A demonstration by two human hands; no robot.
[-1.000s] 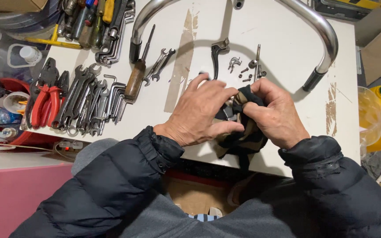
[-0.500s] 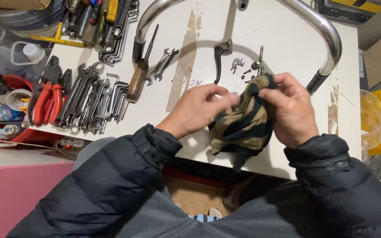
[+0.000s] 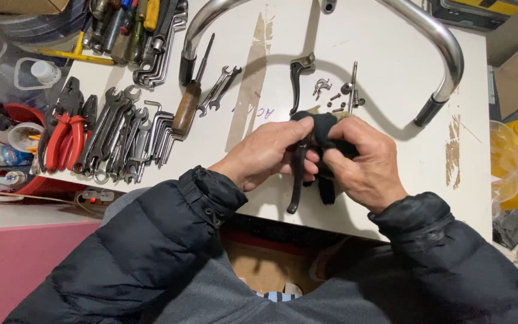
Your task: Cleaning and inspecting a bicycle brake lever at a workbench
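I have a dark metal brake lever point(image 3: 298, 177) in front of me, just above the near edge of the white workbench point(image 3: 385, 54), its long blade hanging down toward me. A dark rag point(image 3: 326, 135) is bunched over its upper end. My left hand point(image 3: 265, 157) grips the lever's body, fingers curled around it and thumb pressed on top. My right hand point(image 3: 364, 159) pinches the rag against the metal, fingers closed tight on the cloth.

By my judgement I am in the middle of wiping the lever clean. The next move calls for a firm hold with the left while the right works the cloth along the parts not yet covered, down to the blade.

Further back on the bench lie a second lever point(image 3: 298, 75) and a scatter of small bolts and fittings point(image 3: 340, 96). A chrome handlebar point(image 3: 439, 42) arches along the far edge. Toward the left edge sit spanners point(image 3: 115, 132), a wooden-handled screwdriver point(image 3: 190, 102) and red pliers point(image 3: 61, 141).
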